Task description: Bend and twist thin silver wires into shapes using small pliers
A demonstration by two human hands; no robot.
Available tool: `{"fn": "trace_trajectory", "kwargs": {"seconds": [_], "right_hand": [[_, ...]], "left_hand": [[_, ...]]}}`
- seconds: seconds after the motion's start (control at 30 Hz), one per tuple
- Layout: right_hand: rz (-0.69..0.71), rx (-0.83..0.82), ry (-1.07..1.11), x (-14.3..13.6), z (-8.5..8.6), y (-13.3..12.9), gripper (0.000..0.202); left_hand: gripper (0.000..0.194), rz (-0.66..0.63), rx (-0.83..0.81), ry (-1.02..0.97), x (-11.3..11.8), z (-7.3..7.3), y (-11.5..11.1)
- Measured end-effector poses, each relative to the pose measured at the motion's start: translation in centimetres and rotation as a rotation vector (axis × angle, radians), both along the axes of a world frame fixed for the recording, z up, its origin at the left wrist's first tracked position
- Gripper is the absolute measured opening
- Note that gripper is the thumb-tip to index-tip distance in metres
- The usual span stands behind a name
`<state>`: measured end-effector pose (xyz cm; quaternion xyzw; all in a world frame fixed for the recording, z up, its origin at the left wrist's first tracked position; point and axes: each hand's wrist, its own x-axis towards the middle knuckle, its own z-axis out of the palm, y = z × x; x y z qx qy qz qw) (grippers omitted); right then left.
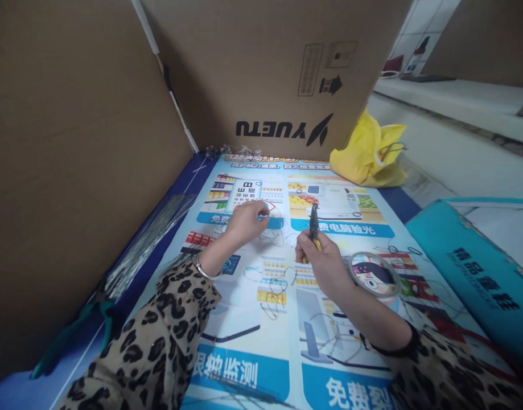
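My left hand [247,221] is closed in a pinch over the poster-covered table. Thin bent wire [275,232] shows right at its fingertips, apparently held there, though the exact grip is too fine to make out. To its right, my right hand [323,256] is wrapped round a pair of pliers [314,219] with dark jaws pointing up and away and yellow handles. The jaws stand apart from the left hand. Below and between the hands lie loose bent wire pieces [277,285] on the printed poster [244,319].
A roll of tape [354,272] lies beside my right wrist. At left are a bundle of straight wires [152,242] and teal-handled cutters [73,330]. Cardboard panels [244,62] stand behind and left. A yellow bag [366,154] and a turquoise box [461,256] sit on the right.
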<state>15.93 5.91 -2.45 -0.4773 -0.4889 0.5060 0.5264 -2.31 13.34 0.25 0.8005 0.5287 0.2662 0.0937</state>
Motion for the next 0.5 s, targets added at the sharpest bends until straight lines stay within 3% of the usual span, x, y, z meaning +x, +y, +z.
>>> {"fn": "trace_trajectory", "kwargs": {"seconds": [0.13,0.3,0.4,0.5], "right_hand": [[-0.030,0.026,-0.017,0.10,0.03,-0.04,0.021],[-0.049,0.058,-0.027,0.11,0.18,0.05,0.021],[-0.065,0.069,-0.028,0.11,0.20,0.14,0.021],[-0.086,0.075,-0.051,0.22,0.12,0.26,0.021]], "left_hand": [[0.009,-0.024,-0.024,-0.077,0.30,-0.11,-0.32],[0.028,-0.010,-0.081,-0.142,0.64,0.07,-0.88],[0.034,-0.074,-0.039,-0.125,0.71,0.09,-0.98],[0.028,-0.117,0.047,-0.064,0.81,-0.05,-1.00]]}}
